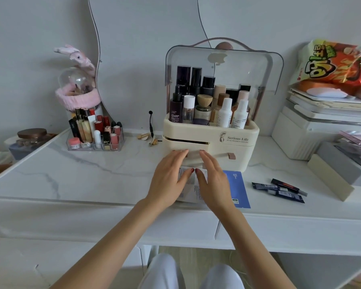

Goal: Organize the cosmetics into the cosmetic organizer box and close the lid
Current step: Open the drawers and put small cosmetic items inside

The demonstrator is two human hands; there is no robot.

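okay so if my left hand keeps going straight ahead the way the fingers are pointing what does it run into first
Probably the drawer front of the cosmetic organizer box. Your left hand lies flat, straight fingers aimed away from you, fingertips already at or almost at that front. Depth is unclear, so contact can't be confirmed.

The left hand (171, 176) and right hand (214, 180) cover most of the white sachet (193, 184). Its print is unreadable. The snack bag (331, 65) is cut off at the right edge.

Cream organizer box (238, 142), smoky clear lid (248, 65); blue sachet (239, 188); white marble-veined tabletop (81, 174).
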